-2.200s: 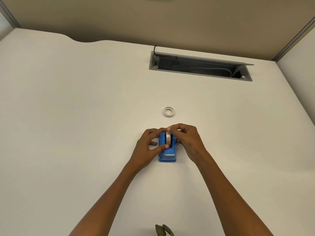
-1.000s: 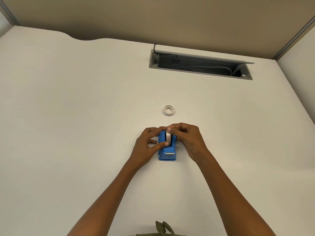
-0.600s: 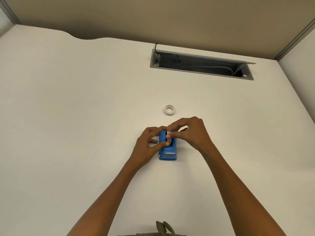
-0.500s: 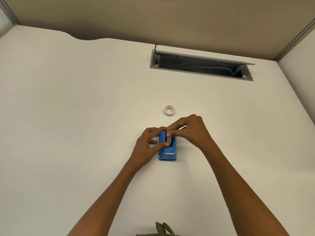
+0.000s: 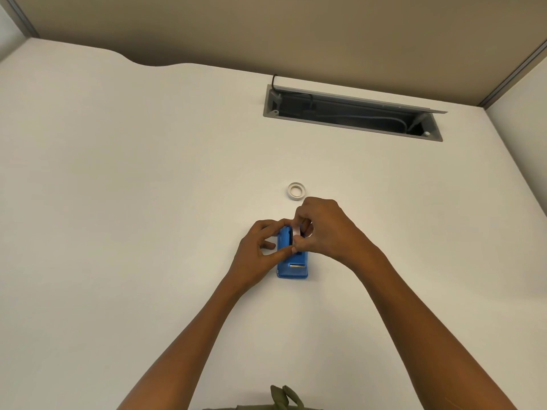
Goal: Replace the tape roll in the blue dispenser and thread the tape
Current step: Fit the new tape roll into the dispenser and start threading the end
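While the left hand gripped the blue plastic tape dispenser on the white table, the right hand pinched the pale tape roll in its cradle; threading toward the cutter likely came next.

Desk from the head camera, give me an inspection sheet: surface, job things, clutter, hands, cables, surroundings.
Surface: white desk.
Job's things: blue dispenser on the desk; tape roll at its cradle; spare ring lying flat beyond.
Clutter: nothing seen.
Hands: left hand holds the dispenser; right hand pinches the tape roll.
Cables: inside the open cable tray.
Surroundings: tan partition behind the desk.
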Demonstrator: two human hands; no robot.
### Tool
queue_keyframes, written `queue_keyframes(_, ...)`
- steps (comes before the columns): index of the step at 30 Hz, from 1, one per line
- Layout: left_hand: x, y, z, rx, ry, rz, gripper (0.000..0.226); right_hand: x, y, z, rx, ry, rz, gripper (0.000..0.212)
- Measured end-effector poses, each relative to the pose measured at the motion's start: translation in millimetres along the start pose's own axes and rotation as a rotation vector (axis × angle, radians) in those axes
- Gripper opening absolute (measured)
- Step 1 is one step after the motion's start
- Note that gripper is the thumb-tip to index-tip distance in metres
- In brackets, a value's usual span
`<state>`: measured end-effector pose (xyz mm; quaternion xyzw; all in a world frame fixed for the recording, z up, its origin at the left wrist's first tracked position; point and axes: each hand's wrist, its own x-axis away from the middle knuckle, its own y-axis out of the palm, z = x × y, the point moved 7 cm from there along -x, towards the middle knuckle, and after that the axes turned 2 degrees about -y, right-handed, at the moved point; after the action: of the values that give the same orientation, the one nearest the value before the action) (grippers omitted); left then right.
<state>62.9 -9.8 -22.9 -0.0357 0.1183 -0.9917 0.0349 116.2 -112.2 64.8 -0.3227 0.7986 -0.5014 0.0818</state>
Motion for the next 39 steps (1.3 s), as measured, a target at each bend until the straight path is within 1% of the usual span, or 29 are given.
queue_keyframes(8,-0.9,-0.1,1.2,-0.003,0.016,0.008,0.046,-3.8,-1.6,2.4,-0.029,0.025,-0.020,0.018)
queue_keyframes(12,-1.6,0.5,-0.7,-0.005,0.008,0.010,0.046,-6.9,-3.0,0.2,-0.016,0.027,-0.007,0.010)
queue_keyframes(16,-2.1,1.0,-2.2,0.003,0.000,0.007,0.046,-8.3,-3.7,0.2,0.000,0.037,-0.021,0.009)
queue_keyframes(20,-1.6,0.0,-1.5,0.012,0.025,0.005,0.045,-3.0,0.9,-3.8,0.005,0.008,-0.054,0.019)
queue_keyframes(24,-1.7,-0.4,-2.3,0.011,0.027,0.004,0.045,-5.2,-0.4,-5.0,0.000,0.035,-0.072,0.024)
queue_keyframes(33,-2.2,-0.7,-1.2,-0.016,0.029,0.000,0.046,-7.8,-0.8,1.0,-0.061,0.085,-0.081,0.027)
queue_keyframes(39,-1.6,-0.8,1.5,-0.012,0.011,0.005,0.046,-9.4,-1.5,3.2,-0.065,0.097,-0.079,0.019)
